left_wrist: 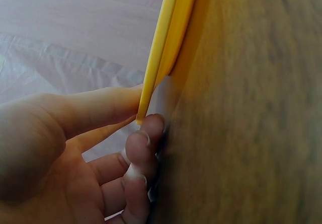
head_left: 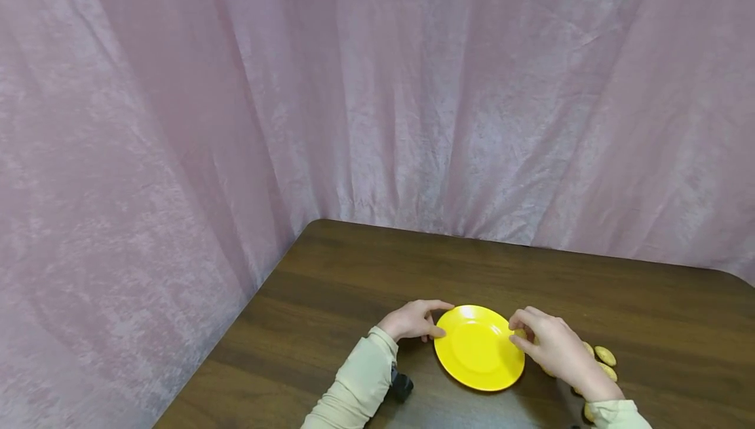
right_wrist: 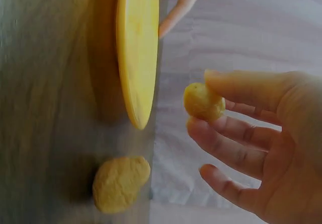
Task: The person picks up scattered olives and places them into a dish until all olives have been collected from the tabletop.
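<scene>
A round yellow plate lies on the brown wooden table between the two hands. At its left rim, my left hand holds the edge, the thumb over the top and curled fingers beneath, as the left wrist view shows. Beyond the plate's right rim, my right hand pinches a small yellow-brown potato between thumb and fingertips. That potato is apart from the plate. Another, lumpier potato rests on the table near the plate in the right wrist view.
Several more potatoes lie on the table to the right, partly hidden behind the right hand and forearm. A black device sits at the left wrist. Pink curtains hang behind the wooden table and along its left side.
</scene>
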Action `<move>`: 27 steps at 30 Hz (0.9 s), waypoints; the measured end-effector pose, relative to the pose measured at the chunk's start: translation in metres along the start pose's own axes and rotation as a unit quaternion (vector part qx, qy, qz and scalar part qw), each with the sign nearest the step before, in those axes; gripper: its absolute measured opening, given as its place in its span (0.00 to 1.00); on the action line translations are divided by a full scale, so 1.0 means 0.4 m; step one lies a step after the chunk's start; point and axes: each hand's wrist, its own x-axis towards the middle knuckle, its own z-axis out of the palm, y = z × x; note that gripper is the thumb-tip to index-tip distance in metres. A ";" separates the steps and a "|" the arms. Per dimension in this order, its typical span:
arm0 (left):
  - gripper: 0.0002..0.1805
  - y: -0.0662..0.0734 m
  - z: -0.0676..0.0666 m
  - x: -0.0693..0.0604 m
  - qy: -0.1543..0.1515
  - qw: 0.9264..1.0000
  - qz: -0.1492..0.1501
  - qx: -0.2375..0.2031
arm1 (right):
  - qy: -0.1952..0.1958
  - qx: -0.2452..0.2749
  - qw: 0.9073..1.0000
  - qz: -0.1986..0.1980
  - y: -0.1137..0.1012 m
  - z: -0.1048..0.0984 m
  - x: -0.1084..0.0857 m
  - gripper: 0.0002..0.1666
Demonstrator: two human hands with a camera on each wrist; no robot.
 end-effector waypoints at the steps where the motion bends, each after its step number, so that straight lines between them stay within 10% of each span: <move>1: 0.29 0.000 0.000 0.000 0.001 1.000 -0.001 0.001 | -0.001 0.005 1.000 -0.009 -0.002 0.004 0.001 0.11; 27: 0.28 0.005 -0.001 0.001 0.000 1.000 0.003 0.011 | -0.058 0.062 0.987 -0.136 -0.073 0.097 0.007 0.19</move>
